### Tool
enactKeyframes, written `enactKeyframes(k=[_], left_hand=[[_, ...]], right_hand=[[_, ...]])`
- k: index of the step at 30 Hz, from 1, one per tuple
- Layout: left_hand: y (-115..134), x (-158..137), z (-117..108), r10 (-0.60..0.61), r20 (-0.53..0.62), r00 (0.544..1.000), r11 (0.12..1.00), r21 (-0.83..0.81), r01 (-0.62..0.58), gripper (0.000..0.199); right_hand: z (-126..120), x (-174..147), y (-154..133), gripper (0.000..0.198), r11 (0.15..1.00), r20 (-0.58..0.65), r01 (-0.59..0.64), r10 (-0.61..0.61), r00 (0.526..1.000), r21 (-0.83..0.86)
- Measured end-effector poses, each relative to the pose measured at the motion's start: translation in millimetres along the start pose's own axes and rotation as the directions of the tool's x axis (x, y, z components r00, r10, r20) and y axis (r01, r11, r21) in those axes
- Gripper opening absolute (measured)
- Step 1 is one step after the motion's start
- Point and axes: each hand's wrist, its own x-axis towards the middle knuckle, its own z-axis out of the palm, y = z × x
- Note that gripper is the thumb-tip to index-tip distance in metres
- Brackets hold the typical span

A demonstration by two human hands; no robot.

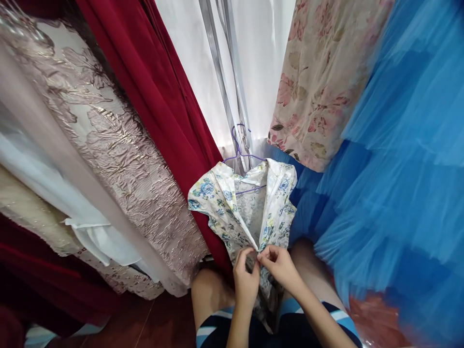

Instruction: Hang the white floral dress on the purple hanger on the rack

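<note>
A white dress with blue and yellow flowers point(221, 208) hangs from a thin purple wire hanger point(238, 151), its front gaping in a V from the collar down. At the point of that V, my left hand point(246, 273) pinches one edge of the opening, which looks like a zipper. My right hand point(280, 266) is closed on the other edge, its fingertips almost touching those of my left. Whatever small part lies between the fingertips is hidden. The lower part of the dress drops between my knees, partly behind my hands.
Left of the dress hang a dark red gown point(155, 96) and a pink embossed gown point(119, 159). Behind are a white gown with grey ribbons point(217, 53) and a pink floral garment point(308, 106). Blue tulle point(395, 193) fills the right. The floor point(134, 319) is reddish.
</note>
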Motion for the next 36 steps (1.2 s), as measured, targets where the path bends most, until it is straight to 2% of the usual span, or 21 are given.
enactKeyframes(k=[5, 9, 14, 16, 19, 23, 26, 29, 32, 34, 36], left_hand=[[10.6, -3.0, 12.5, -0.006, 0.001, 1.000, 0.998, 0.055, 0.006, 0.008], [13.8, -2.3, 8.7, 0.009, 0.021, 1.000, 0.998, 0.065, -0.010, 0.014], [14.1, -3.3, 9.3, 0.037, 0.043, 0.998, 0.994, 0.105, -0.041, 0.015], [13.0, -4.0, 10.5, 0.048, 0.063, 0.997, 0.991, 0.126, -0.055, 0.015], [12.8, -4.1, 11.3, 0.052, 0.113, 0.992, 0.990, 0.121, -0.066, 0.018], [13.1, -2.8, 10.5, 0.039, 0.159, 0.987, 0.993, 0.107, -0.057, 0.022], [6.4, -5.2, 11.7, 0.034, 0.167, 0.985, 0.993, 0.103, -0.052, 0.025], [-5.3, -7.6, 13.1, -0.002, 0.163, 0.987, 0.995, 0.099, -0.015, 0.025], [-6.9, 4.9, 8.2, -0.035, 0.182, 0.983, 0.998, 0.063, 0.024, 0.023], [7.1, 28.0, -1.2, -0.010, 0.157, 0.988, 1.000, 0.023, 0.007, 0.024], [35.1, 61.9, -14.3, 0.054, 0.042, 0.998, 0.999, -0.004, -0.054, 0.028]], right_hand=[[3.6, -3.6, -9.7, 0.024, 0.983, 0.055, -0.073, 0.064, 0.996, 0.168], [5.9, -0.4, -11.4, 0.036, 0.933, 0.082, -0.176, 0.158, 0.984, 0.314], [4.5, 18.6, -30.3, 0.036, 0.888, 0.065, -0.204, 0.194, 0.979, 0.412], [1.1, 34.9, -51.3, 0.037, 0.887, 0.035, -0.163, 0.164, 0.986, 0.432], [-4.1, 70.3, -94.4, 0.033, 0.887, -0.011, -0.038, 0.049, 0.999, 0.461], [-6.9, 123.6, -153.7, 0.025, 0.880, -0.036, 0.039, -0.025, 0.999, 0.473], [-7.4, 150.2, -185.1, 0.019, 0.872, -0.042, 0.070, -0.056, 0.998, 0.485], [-8.0, 156.2, -197.8, 0.019, 0.874, -0.037, 0.095, -0.087, 0.995, 0.478], [-9.2, 146.6, -194.0, 0.023, 0.886, -0.022, 0.113, -0.115, 0.993, 0.450], [-10.2, 137.5, -187.6, 0.027, 0.900, -0.025, 0.139, -0.141, 0.990, 0.414], [-11.1, 129.1, -182.4, 0.031, 0.916, -0.038, 0.172, -0.170, 0.985, 0.363]])
